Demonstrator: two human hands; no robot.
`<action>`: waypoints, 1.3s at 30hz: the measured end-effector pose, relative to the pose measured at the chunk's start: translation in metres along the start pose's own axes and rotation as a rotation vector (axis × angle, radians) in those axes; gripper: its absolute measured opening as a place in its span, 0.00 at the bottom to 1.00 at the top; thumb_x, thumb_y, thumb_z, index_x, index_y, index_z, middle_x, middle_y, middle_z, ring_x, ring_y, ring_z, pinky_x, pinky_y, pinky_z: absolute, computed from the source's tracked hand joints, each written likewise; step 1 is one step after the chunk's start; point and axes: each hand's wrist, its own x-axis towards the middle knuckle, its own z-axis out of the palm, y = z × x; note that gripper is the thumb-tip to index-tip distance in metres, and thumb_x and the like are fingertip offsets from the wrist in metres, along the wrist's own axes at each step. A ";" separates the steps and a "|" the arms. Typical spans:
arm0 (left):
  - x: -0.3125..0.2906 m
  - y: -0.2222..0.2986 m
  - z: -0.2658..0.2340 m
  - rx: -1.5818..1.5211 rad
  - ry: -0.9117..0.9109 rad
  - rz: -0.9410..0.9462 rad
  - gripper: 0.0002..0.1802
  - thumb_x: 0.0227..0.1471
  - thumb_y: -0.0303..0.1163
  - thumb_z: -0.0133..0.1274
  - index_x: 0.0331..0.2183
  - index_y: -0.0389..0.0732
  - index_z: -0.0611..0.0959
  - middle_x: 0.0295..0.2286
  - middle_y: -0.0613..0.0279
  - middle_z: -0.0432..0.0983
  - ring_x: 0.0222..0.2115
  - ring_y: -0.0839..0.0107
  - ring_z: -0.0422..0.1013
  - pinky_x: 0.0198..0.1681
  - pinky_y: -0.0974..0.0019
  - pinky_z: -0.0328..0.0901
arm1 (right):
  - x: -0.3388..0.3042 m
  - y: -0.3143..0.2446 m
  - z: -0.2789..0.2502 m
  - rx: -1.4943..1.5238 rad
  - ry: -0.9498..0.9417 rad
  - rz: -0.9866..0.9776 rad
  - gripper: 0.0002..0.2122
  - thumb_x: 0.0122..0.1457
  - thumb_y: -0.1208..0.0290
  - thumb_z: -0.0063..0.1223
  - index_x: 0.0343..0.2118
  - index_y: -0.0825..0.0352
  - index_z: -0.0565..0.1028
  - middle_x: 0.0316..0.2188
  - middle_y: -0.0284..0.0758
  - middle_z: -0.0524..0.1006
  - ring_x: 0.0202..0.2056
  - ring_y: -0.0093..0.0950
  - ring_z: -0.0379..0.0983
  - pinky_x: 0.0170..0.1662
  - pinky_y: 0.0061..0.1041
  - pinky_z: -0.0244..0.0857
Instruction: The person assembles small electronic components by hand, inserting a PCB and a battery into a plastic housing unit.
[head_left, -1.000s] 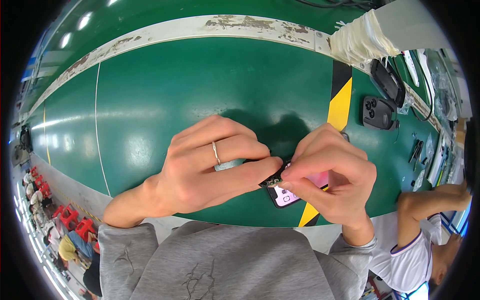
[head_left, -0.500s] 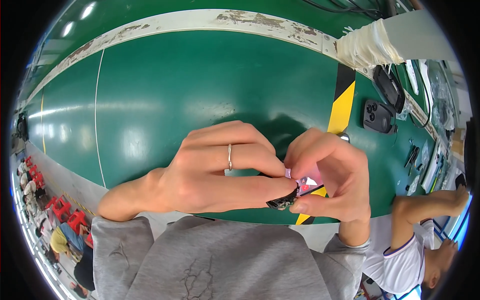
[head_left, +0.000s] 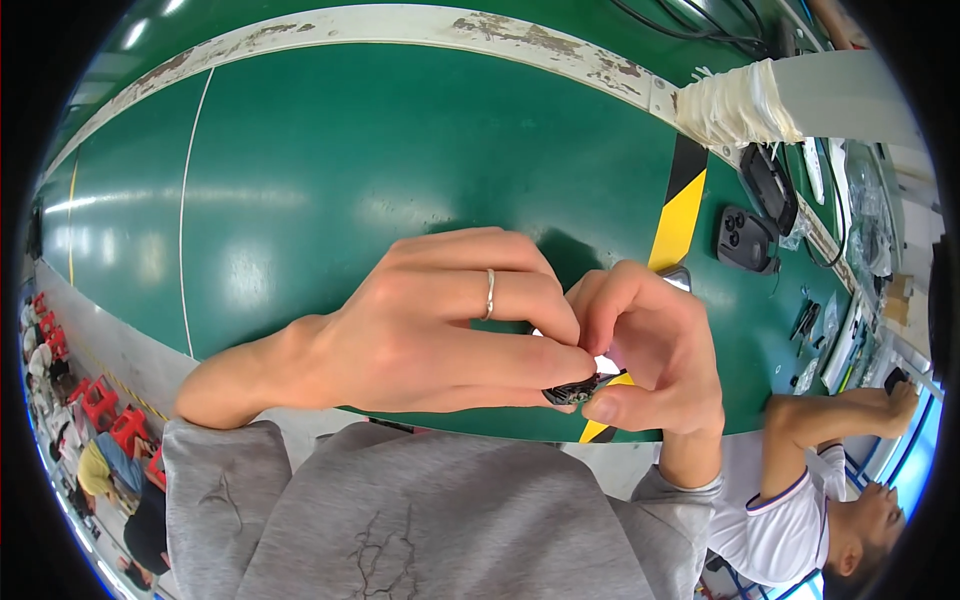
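Just in front of me, over the near edge of the green table, both hands meet at a small black electronic part [head_left: 570, 392]. Its near end looks dark and rough, and a bright glossy patch [head_left: 606, 366] shows between my fingertips. My left hand [head_left: 430, 320], with a ring on one finger, is closed round the part and hides most of it. Curled in from the other side, my right hand [head_left: 665, 345] has its thumb at the part's near end and its fingertips against the left fingers. The part's exact kind cannot be made out.
Yellow-black tape [head_left: 680, 215] crosses the green table [head_left: 330, 150]. A dark glossy object [head_left: 677, 277] lies behind my right hand. Rightward are an open black case [head_left: 745, 238], small black tools [head_left: 806, 318] and a wrapped post [head_left: 735, 105]. A co-worker's arm [head_left: 835, 420] rests at the right.
The pinkish face with small coloured marks, seen between my fingers before, now shows mainly as a white patch. My fingers have shifted slightly round the part. The whole view has moved a little.
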 end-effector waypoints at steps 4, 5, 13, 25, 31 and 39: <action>-0.003 0.000 0.002 -0.013 0.002 -0.025 0.13 0.34 0.27 0.68 0.28 0.42 0.85 0.28 0.68 0.76 0.26 0.68 0.71 0.23 0.68 0.65 | 0.000 0.000 0.002 0.009 -0.005 0.034 0.15 0.43 0.82 0.65 0.33 0.66 0.71 0.32 0.32 0.76 0.36 0.21 0.71 0.43 0.22 0.61; -0.003 -0.001 0.003 -0.019 -0.002 -0.022 0.13 0.34 0.27 0.68 0.28 0.42 0.85 0.28 0.68 0.76 0.26 0.68 0.71 0.23 0.68 0.65 | -0.001 0.000 0.003 0.016 0.002 0.051 0.15 0.42 0.82 0.65 0.32 0.66 0.71 0.32 0.31 0.76 0.36 0.21 0.70 0.43 0.22 0.61; -0.003 0.000 0.000 -0.011 -0.052 -0.031 0.13 0.34 0.26 0.67 0.28 0.41 0.85 0.29 0.68 0.77 0.26 0.69 0.70 0.23 0.69 0.65 | -0.002 -0.002 0.007 0.016 0.028 0.112 0.16 0.42 0.82 0.64 0.32 0.65 0.69 0.31 0.29 0.73 0.35 0.19 0.67 0.42 0.21 0.59; 0.024 0.021 -0.012 0.133 -0.169 -0.154 0.17 0.34 0.25 0.69 0.33 0.41 0.87 0.25 0.66 0.73 0.23 0.71 0.65 0.28 0.67 0.62 | -0.005 -0.009 -0.001 -0.259 0.069 -0.293 0.12 0.51 0.79 0.63 0.36 0.68 0.71 0.35 0.31 0.73 0.39 0.20 0.70 0.44 0.22 0.64; 0.045 0.012 0.009 -0.136 0.054 -0.447 0.16 0.44 0.19 0.63 0.38 0.34 0.78 0.29 0.63 0.74 0.28 0.74 0.67 0.35 0.69 0.64 | -0.008 -0.017 -0.020 -0.272 0.236 -0.427 0.10 0.52 0.77 0.63 0.36 0.67 0.75 0.34 0.31 0.75 0.39 0.21 0.71 0.45 0.23 0.65; 0.082 -0.020 0.046 -0.337 0.064 -0.697 0.08 0.57 0.22 0.52 0.40 0.33 0.75 0.30 0.61 0.74 0.28 0.77 0.70 0.33 0.73 0.66 | -0.010 -0.014 -0.057 -0.487 0.516 -0.563 0.08 0.49 0.76 0.62 0.33 0.67 0.76 0.30 0.30 0.77 0.41 0.24 0.68 0.46 0.26 0.64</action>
